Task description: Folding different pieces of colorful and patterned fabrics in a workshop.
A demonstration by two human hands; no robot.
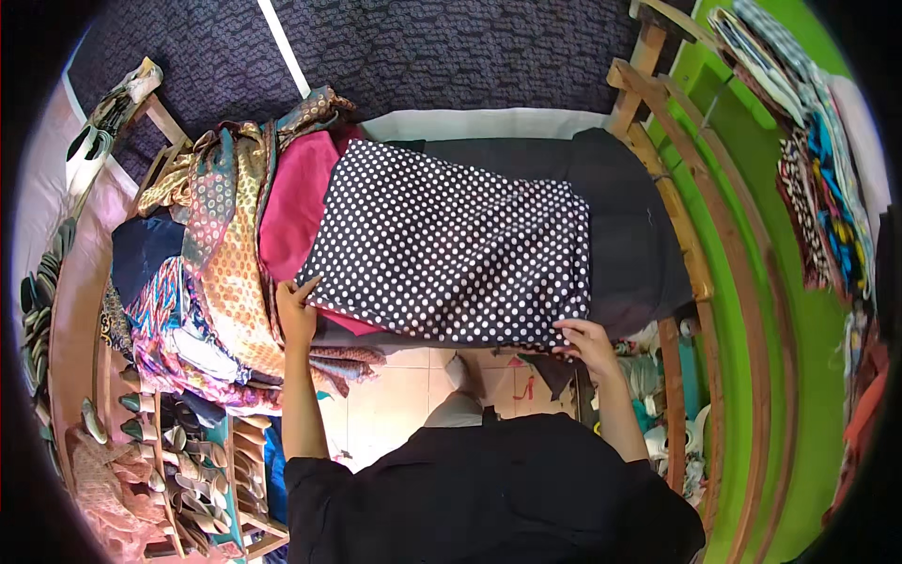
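A black cloth with white polka dots (442, 244) lies spread in front of me on top of dark cloth (634, 235). At its near left corner my left hand (297, 305) grips the edge between thumb and fingers. My right hand (587, 346) pinches the near right corner, the fingertips closed on the border. Under the polka-dot cloth's left side a crimson cloth (291, 207) shows, and a strip of it peeks out along the near edge. The undersides of both grips are hidden.
Patterned gold cloths (244, 254) and colourful fabrics (178, 338) are heaped at the left. Shoes (193, 470) fill racks at the lower left. Wooden rails (742, 254) run along the green wall at the right, with fabrics (827, 188) hanging beyond. Tiled floor (395, 404) shows below.
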